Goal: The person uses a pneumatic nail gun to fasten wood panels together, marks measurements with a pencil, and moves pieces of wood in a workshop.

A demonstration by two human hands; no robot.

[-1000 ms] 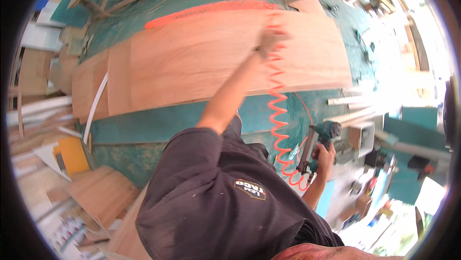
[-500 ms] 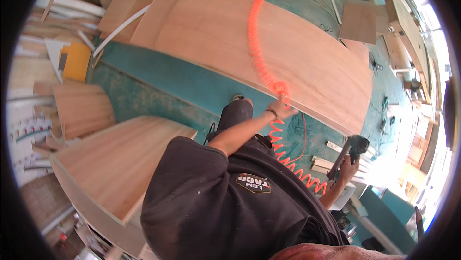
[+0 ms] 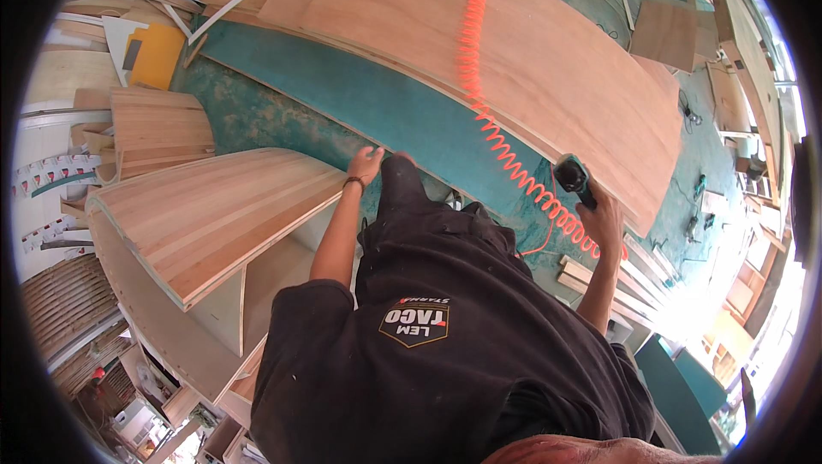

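My right hand (image 3: 604,217) is closed round the handle of a dark nail gun (image 3: 572,175), held up near the right end of a long plywood panel. From near that hand an orange coiled air hose (image 3: 473,40) runs up and across the panel. My left hand (image 3: 366,166) is raised beside my knee, fingers loosely apart, and I see nothing in it. It is nearest to a curved wooden cabinet (image 3: 231,207) on my left, without touching it. The large plywood panel (image 3: 531,53) lies ahead of me, beside a long blue-green board (image 3: 334,87).
Wood strips (image 3: 621,280) lie on the floor at the right. A yellow piece (image 3: 154,55) and stacked offcuts stand at the far left. A square board (image 3: 664,33) and a wooden frame (image 3: 741,53) are at the far right. Thin cables cross the green floor.
My left hand has left the hose and moved left toward the cabinet. My right hand has raised the nail gun forward and left. The hose now hangs straighter, and the view has shifted.
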